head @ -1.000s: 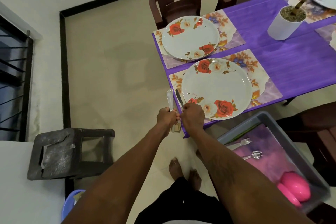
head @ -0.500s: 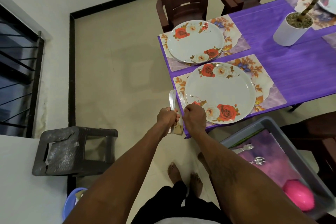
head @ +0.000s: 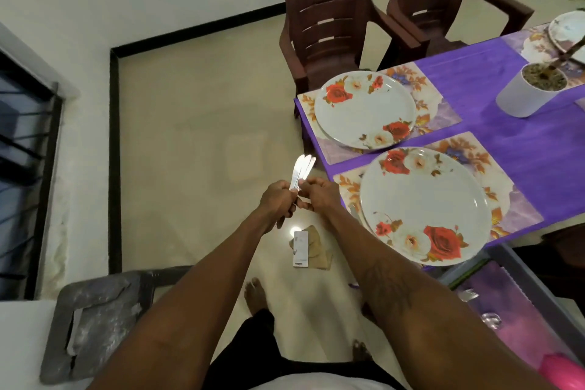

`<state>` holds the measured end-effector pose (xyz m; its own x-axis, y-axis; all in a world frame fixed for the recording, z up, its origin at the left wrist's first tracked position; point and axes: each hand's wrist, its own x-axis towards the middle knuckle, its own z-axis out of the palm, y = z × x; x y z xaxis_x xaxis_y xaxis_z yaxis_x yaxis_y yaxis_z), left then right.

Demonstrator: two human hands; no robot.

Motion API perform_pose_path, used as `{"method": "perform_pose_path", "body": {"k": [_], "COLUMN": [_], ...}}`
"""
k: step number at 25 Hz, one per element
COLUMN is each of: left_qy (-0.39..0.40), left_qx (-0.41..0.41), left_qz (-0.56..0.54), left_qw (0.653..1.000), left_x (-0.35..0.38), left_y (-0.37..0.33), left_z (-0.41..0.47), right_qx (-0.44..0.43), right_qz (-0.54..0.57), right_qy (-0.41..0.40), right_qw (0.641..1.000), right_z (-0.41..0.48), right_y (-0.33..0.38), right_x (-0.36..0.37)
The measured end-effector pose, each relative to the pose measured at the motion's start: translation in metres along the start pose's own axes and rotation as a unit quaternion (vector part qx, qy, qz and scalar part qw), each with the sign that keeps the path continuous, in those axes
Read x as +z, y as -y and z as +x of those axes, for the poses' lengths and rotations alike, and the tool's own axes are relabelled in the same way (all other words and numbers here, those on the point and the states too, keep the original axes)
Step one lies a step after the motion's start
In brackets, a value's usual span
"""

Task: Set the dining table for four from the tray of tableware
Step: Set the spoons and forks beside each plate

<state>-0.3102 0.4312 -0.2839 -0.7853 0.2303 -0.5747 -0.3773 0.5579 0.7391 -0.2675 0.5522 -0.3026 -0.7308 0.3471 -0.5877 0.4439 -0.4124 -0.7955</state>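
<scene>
Head view: my left hand [head: 277,201] and right hand [head: 319,196] both grip the knives [head: 302,168] over the floor, beside the surface [head: 506,149].
Hidden: handles inside my fists; tray [head: 474,263] cut by frame edge.

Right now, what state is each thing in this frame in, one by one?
knives: bunched, blades up, held beside the table edge, over the floor.
left hand: grips the knives' handles.
right hand: pinches the knives.
near plate: flat on its placemat, empty, single knife beside it.
far plate: flat on its placemat, empty, no cutlery.
packaging: lying on the floor.
tray: holds a fork and spoon.
</scene>
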Motion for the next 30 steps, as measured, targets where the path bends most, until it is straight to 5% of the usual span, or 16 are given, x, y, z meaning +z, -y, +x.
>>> {"method": "perform_pose_path", "body": {"k": [10,18,30], "left_qy": [0.075,0.16,0.306], "left_qx": [0.047,0.138,0.237], "left_qz": [0.046,0.145,0.313], "left_qw": [0.995,0.967,0.868], "left_x": [-0.129,-0.113,-0.056], "left_y": [-0.074,-0.16,-0.252], "left_z": [0.138,0.236,0.32], "right_qx": [0.012,-0.003,0.001], "right_qz": [0.144,0.226,0.376], "right_qy": [-0.149,-0.267,-0.409], "right_qw": [0.978,0.937,0.831], "right_z": [0.088,0.183,0.225], "right_y": [0.069,0.127,0.174], "right_x": [0.134,0.124,0.082]}}
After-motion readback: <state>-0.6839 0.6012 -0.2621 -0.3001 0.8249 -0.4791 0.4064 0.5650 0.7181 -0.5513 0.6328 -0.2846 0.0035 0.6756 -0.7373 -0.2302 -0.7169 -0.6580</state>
